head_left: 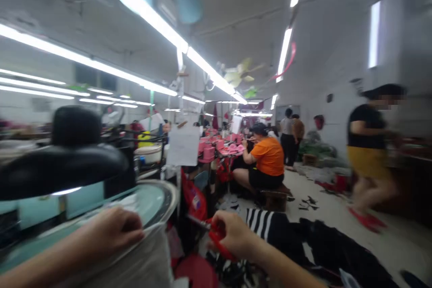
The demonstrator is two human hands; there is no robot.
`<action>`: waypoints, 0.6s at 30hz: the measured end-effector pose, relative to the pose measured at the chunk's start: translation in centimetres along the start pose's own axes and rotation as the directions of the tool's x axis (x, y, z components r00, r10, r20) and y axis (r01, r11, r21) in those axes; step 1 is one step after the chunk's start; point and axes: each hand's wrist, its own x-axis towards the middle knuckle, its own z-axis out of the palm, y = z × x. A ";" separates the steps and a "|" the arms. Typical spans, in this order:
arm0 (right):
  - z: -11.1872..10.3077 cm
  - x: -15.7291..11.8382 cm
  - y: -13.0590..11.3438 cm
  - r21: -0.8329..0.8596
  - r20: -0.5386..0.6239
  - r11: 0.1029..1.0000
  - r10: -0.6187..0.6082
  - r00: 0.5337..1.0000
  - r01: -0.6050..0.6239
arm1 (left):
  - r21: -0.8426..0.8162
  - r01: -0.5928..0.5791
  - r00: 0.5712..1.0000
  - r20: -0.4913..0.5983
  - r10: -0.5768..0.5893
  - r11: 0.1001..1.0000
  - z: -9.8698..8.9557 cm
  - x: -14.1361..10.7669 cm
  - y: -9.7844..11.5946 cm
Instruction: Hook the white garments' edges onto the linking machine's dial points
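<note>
Red-handled scissors (221,244) are gripped in my right hand (236,234), low in the middle of the head view, with the blades pointing left. My left hand (119,229) is curled closed at the lower left, over the edge of a light grey cloth (145,261) that hangs beside a round, pale green tabletop (151,202). Whether its fingers pinch the cloth is blurred. Black fabric with white stripes (266,225) lies just right of my right hand.
A black lamp-like shape (67,162) looms at the left. A person in orange (268,157) sits on a low bench ahead, near pink items (209,150). Another person (367,144) walks at the right. Dark scraps (308,202) lie on the floor.
</note>
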 end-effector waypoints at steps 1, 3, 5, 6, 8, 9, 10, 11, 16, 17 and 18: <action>0.2 -0.1 0.1 0.000 0.002 1.000 -0.021 1.000 0.021 | 0.055 -0.006 0.996 0.092 0.000 0.998 0.0 -0.4 0.1; 0.5 0.1 0.4 -0.004 0.018 0.998 -0.055 0.998 0.056 | 0.048 0.048 0.988 0.143 -0.055 0.998 0.1 -0.7 0.3; 0.9 1.0 0.7 -0.125 -0.002 0.979 -0.160 0.987 0.158 | 0.045 0.097 0.984 0.144 -0.103 0.994 0.3 -0.5 0.5; 1.2 1.6 0.7 -0.185 -0.002 0.955 -0.235 0.972 0.231 | 0.044 0.116 0.984 0.134 -0.121 0.992 0.4 -0.5 0.6; 1.8 3.0 0.5 -0.253 0.010 0.908 -0.343 0.939 0.334 | 0.037 0.135 0.984 0.113 -0.138 0.990 0.4 -0.6 1.0; 2.1 3.8 0.3 -0.256 0.022 0.896 -0.370 0.929 0.363 | 0.033 0.138 0.985 0.101 -0.140 0.990 0.4 -0.7 1.2; 2.4 4.6 0.1 -0.253 0.038 0.888 -0.387 0.921 0.384 | 0.031 0.136 0.986 0.091 -0.138 0.990 0.4 -0.8 1.4; 2.6 5.5 -0.2 -0.250 0.057 0.880 -0.403 0.913 0.404 | 0.032 0.130 0.988 0.081 -0.133 0.991 0.4 -0.8 1.5; 2.8 8.6 -1.3 -0.265 0.154 0.795 -0.524 0.838 0.546 | 0.070 0.064 0.997 0.048 -0.067 0.995 0.2 -1.0 1.6; 2.8 8.9 -1.4 -0.272 0.159 0.783 -0.536 0.829 0.559 | 0.078 0.056 0.997 0.043 -0.059 0.995 0.2 -1.0 1.6; 2.9 9.1 -1.3 -0.280 0.161 0.776 -0.543 0.824 0.565 | 0.083 0.049 0.998 0.036 -0.052 0.995 0.1 -1.1 1.6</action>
